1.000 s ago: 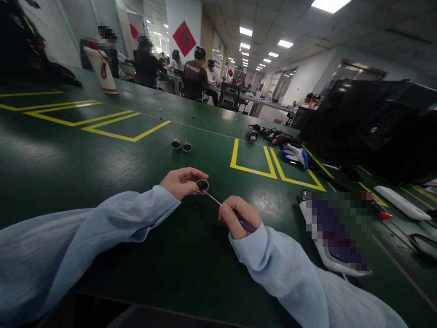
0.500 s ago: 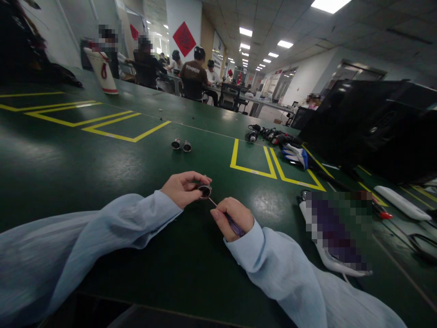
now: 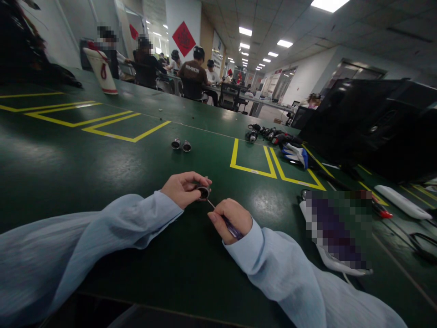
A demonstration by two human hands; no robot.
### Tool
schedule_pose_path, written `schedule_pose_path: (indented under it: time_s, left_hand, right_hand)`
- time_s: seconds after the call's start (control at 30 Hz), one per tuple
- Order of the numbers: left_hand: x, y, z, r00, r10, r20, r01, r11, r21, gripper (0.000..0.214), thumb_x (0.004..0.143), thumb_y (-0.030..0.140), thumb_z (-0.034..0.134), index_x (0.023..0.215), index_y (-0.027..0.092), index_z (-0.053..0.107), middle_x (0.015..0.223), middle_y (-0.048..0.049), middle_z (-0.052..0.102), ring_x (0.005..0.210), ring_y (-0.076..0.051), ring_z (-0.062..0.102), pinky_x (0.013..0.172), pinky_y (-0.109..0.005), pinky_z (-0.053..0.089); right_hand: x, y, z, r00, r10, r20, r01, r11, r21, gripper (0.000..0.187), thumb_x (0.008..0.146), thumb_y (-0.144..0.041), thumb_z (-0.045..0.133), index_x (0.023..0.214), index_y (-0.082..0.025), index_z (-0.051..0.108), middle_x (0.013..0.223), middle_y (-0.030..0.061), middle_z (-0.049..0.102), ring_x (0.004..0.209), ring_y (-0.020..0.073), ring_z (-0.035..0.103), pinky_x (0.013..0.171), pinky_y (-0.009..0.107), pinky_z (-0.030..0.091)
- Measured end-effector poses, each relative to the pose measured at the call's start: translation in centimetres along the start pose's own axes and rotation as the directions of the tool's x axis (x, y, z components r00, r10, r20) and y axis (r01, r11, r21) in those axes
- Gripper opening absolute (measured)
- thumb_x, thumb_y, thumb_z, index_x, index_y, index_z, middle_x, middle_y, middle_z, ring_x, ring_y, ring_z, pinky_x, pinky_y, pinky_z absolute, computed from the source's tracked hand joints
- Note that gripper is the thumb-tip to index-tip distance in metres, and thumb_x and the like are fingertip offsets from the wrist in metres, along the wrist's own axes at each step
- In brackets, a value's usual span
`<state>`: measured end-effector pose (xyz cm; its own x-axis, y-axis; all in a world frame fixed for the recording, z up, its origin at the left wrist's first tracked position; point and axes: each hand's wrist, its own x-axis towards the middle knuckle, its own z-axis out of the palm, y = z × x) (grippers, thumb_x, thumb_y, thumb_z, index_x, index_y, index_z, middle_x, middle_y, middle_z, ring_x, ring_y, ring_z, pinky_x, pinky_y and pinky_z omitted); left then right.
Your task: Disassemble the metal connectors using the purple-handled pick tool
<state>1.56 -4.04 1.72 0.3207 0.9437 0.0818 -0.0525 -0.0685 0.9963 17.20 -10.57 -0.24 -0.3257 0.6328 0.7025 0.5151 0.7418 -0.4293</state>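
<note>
Round metal part (image 3: 204,192) in left hand (image 3: 182,189), screwdriver (image 3: 234,231) in right hand (image 3: 230,216)

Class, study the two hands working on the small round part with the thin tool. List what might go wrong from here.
1. The thin tool in the right hand is aimed into the small round part pinched in the left hand; a slip might jab that hand.
2. The part is gripped by fingertips only, so it might pop out and roll across the table.
</note>
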Motion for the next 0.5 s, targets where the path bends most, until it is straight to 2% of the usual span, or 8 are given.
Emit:
schedule_pose_path:
  time_s: [0.1,0.17,0.23,0.33,0.4,0.5]
  left_hand:
    - [0.1,-0.1,-0.1,1.0,-0.014,-0.013,0.014,1.0,-0.003,0.017,0.051,0.006,0.062,0.067,0.011,0.058,0.086,-0.0071,0.065,0.073,-0.021,0.066,0.059,-0.031,0.057]
    - [0.4,-0.2,-0.3,0.999,-0.016,-0.038,0.016,1.0,-0.003,0.017,0.052,0.008,0.063,0.068,0.011,0.058,0.086,-0.0074,0.065,0.073,-0.021,0.065,0.059,-0.032,0.057]
    - [0.8,-0.2,-0.6,0.995,-0.014,-0.096,0.014,1.0,-0.003,0.018,0.051,0.01,0.065,0.068,0.01,0.058,0.086,-0.007,0.065,0.072,-0.021,0.065,0.06,-0.032,0.057]
    - [1.5,-0.1,-1.0,0.984,-0.018,-0.179,0.015,1.0,-0.018,0.02,0.05,0.012,0.068,0.067,0.01,0.058,0.083,-0.0057,0.064,0.073,-0.02,0.065,0.065,-0.033,0.057]
    - [1.8,0.1,-1.3,0.98,-0.042,-0.193,0.034,0.998,-0.046,0.021,0.05,0.012,0.069,0.068,0.01,0.059,0.082,-0.0051,0.064,0.074,-0.02,0.064,0.068,-0.035,0.057]
    - [2.0,0.3,-1.5,0.98,-0.08,-0.181,0.064,0.994,-0.092,0.021,0.05,0.01,0.069,0.068,0.01,0.059,0.083,-0.0052,0.064,0.074,-0.02,0.064,0.07,-0.036,0.056]
  right_hand:
    - [-0.1,-0.2,-0.3,0.998,0.041,-0.045,-0.038,0.998,0.059,0.021,0.081,-0.025,0.046,0.062,-0.02,0.049,0.055,-0.0001,0.049,0.053,0.0115,0.044,0.053,0.025,0.038]
    - [-0.1,-0.3,-0.5,0.986,0.148,-0.08,-0.134,0.979,0.156,0.024,0.081,-0.026,0.046,0.059,-0.019,0.05,0.053,-0.0004,0.05,0.051,0.0105,0.046,0.052,0.024,0.038]
    - [0.0,-0.3,-0.5,0.945,0.323,-0.056,-0.295,0.913,0.281,0.028,0.082,-0.029,0.047,0.057,-0.018,0.051,0.052,-0.0005,0.052,0.049,0.0094,0.047,0.051,0.023,0.038]
    - [0.3,0.0,-0.1,0.849,0.525,0.059,-0.496,0.753,0.432,0.031,0.081,-0.034,0.048,0.056,-0.017,0.051,0.049,-0.0011,0.055,0.046,0.0084,0.047,0.048,0.021,0.039]
    - [0.5,0.3,0.4,0.823,0.559,0.102,-0.533,0.697,0.479,0.031,0.08,-0.037,0.049,0.055,-0.017,0.051,0.048,-0.0015,0.055,0.044,0.0078,0.047,0.047,0.02,0.039]
    - [0.7,0.6,0.8,0.82,0.561,0.108,-0.537,0.692,0.483,0.033,0.079,-0.038,0.051,0.055,-0.017,0.051,0.048,-0.0015,0.055,0.043,0.0073,0.047,0.047,0.02,0.04]
